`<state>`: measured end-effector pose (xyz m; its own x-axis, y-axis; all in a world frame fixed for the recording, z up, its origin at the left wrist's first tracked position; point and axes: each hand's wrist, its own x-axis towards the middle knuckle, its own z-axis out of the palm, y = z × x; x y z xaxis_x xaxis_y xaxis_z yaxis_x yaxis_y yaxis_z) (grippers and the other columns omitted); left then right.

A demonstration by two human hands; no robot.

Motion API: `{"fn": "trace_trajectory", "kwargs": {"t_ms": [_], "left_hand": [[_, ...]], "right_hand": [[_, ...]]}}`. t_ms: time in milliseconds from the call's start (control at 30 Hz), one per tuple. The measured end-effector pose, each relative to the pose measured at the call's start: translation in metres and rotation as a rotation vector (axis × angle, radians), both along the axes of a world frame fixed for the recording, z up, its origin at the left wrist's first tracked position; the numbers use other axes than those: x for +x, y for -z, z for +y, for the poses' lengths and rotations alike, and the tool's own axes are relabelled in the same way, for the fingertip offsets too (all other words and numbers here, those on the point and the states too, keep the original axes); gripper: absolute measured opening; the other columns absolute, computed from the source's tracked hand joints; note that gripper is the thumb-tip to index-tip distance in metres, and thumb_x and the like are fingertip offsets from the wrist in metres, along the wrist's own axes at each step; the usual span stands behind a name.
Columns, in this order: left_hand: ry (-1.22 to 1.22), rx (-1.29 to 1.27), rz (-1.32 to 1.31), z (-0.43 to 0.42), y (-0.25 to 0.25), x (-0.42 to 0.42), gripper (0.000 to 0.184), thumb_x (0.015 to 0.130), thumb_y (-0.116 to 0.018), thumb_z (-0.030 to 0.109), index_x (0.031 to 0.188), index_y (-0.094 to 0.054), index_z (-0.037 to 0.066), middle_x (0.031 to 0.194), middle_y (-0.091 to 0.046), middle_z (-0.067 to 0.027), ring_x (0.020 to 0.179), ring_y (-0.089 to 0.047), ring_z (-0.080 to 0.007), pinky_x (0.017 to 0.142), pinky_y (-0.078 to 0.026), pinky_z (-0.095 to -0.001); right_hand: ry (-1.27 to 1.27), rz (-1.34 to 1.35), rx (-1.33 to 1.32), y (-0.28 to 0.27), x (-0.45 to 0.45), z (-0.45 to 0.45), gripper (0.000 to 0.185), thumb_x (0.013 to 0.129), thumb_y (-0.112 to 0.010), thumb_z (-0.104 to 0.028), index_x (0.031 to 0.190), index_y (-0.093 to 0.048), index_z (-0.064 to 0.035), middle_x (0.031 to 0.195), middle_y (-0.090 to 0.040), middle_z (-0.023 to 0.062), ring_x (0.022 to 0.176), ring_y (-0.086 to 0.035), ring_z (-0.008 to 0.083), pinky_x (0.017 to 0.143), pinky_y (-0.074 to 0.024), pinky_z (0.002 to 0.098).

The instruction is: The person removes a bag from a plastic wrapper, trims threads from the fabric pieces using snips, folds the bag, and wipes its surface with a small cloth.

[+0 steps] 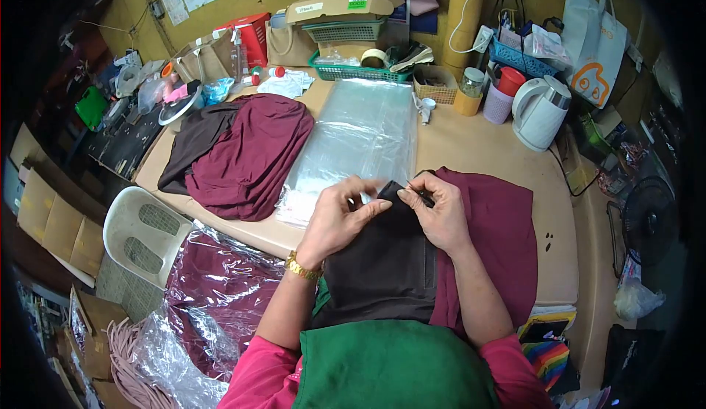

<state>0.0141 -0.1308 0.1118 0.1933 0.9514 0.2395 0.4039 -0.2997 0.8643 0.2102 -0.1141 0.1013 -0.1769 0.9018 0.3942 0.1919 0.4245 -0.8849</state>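
A dark brown and maroon garment [379,265] lies over the near table edge and my lap, its maroon part to the right. My left hand [344,214] pinches the folded black edge at the garment's top between thumb and fingers. Close beside it, my right hand [443,209] grips the same edge with thumb and forefinger. Something small and dark shows within the right fingers, but I cannot make out what it is. A green cloth [393,368] covers my lap in front of the garment.
Clear plastic bags [357,129] lie stacked beyond my hands. To their left is a maroon and brown garment pile [250,151]. A white kettle [539,115] stands back right. Plastic-wrapped maroon garments [220,291] rest on a white chair [121,229] at left.
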Motion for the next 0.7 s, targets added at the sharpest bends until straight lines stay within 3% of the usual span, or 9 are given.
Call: {"fn": "trace_trajectory", "kwargs": {"t_ms": [200,267,400,433,500,533,567,633,700], "left_hand": [[-0.014,-0.07,-0.203,0.006,0.007,-0.014,0.008,0.086,-0.071,0.006,0.087,-0.072,-0.003,0.07,-0.064,-0.0001,0.065,-0.053,-0.0047,0.062,-0.044,-0.0228],[-0.018,-0.024,-0.223,0.005,0.01,-0.021,0.015,0.089,-0.069,0.008,0.08,-0.07,-0.004,0.07,-0.064,0.0003,0.063,-0.052,-0.004,0.059,-0.043,-0.0219],[-0.326,0.004,-0.461,0.01,0.026,-0.076,0.049,0.102,-0.055,0.033,0.066,-0.054,0.001,0.059,-0.052,0.0036,0.055,-0.042,-0.0045,0.05,-0.033,-0.0245],[-0.386,0.176,-0.376,0.013,0.028,-0.075,0.056,0.104,-0.046,0.042,0.063,-0.045,0.004,0.06,-0.047,0.004,0.057,-0.038,-0.0048,0.051,-0.03,-0.0263],[-0.356,0.259,-0.212,0.012,0.02,-0.068,0.026,0.098,-0.058,0.028,0.096,-0.06,0.002,0.094,-0.059,-0.0054,0.083,-0.053,-0.0125,0.07,-0.043,-0.0286],[-0.304,0.359,-0.105,0.008,0.012,-0.053,0.028,0.094,-0.063,0.024,0.114,-0.062,0.003,0.11,-0.061,-0.0085,0.097,-0.057,-0.0164,0.079,-0.046,-0.0311],[-0.172,0.288,-0.001,0.009,0.021,-0.051,0.06,0.084,-0.07,0.018,0.139,-0.049,0.01,0.132,-0.052,-0.0097,0.119,-0.051,-0.0235,0.094,-0.045,-0.0369],[-0.036,0.235,-0.084,0.0,0.017,-0.015,0.075,0.079,-0.078,0.021,0.144,-0.043,0.007,0.133,-0.051,-0.0132,0.121,-0.05,-0.024,0.096,-0.044,-0.0399],[-0.007,0.211,-0.037,0.0,0.022,0.0,0.042,0.086,-0.073,0.017,0.122,-0.06,0.001,0.097,-0.064,-0.0093,0.089,-0.061,-0.0167,0.077,-0.05,-0.0314]], "right_hand": [[0.074,0.011,0.04,0.004,0.017,0.008,0.016,0.09,-0.07,-0.009,0.082,-0.061,0.0005,0.068,-0.057,-0.003,0.065,-0.048,0.0032,0.058,-0.0396,0.0226],[0.093,0.013,0.032,0.004,0.022,0.011,0.017,0.091,-0.069,-0.01,0.081,-0.06,0.0003,0.068,-0.056,-0.0035,0.065,-0.047,0.003,0.059,-0.0392,0.0223],[0.085,0.121,0.026,0.003,0.028,0.012,0.019,0.093,-0.067,-0.011,0.08,-0.058,-0.0009,0.07,-0.054,-0.0049,0.065,-0.044,0.0025,0.06,-0.0381,0.0209],[0.083,0.134,0.025,0.003,0.028,0.012,0.019,0.093,-0.068,-0.012,0.08,-0.058,-0.0007,0.07,-0.054,-0.0049,0.065,-0.044,0.0026,0.06,-0.0379,0.0209],[0.082,0.15,0.024,0.004,0.026,0.011,0.02,0.093,-0.068,-0.012,0.08,-0.058,-0.0006,0.07,-0.054,-0.0048,0.065,-0.044,0.0027,0.06,-0.0378,0.021],[0.077,0.136,0.031,0.005,0.024,0.011,0.02,0.093,-0.068,-0.012,0.079,-0.058,-0.0005,0.07,-0.054,-0.005,0.064,-0.044,0.0027,0.06,-0.0376,0.021],[0.07,0.122,0.039,0.006,0.022,0.011,0.021,0.093,-0.068,-0.012,0.079,-0.058,-0.0004,0.07,-0.053,-0.0051,0.064,-0.044,0.0028,0.059,-0.0374,0.021],[0.071,0.112,0.026,0.007,0.019,0.011,0.021,0.093,-0.068,-0.012,0.079,-0.058,-0.0004,0.069,-0.053,-0.0054,0.064,-0.043,0.0029,0.059,-0.0374,0.0212],[0.078,0.103,0.015,0.007,0.018,0.01,0.021,0.093,-0.068,-0.012,0.078,-0.058,-0.0005,0.069,-0.052,-0.0058,0.064,-0.043,0.0031,0.059,-0.0374,0.0214]]}}
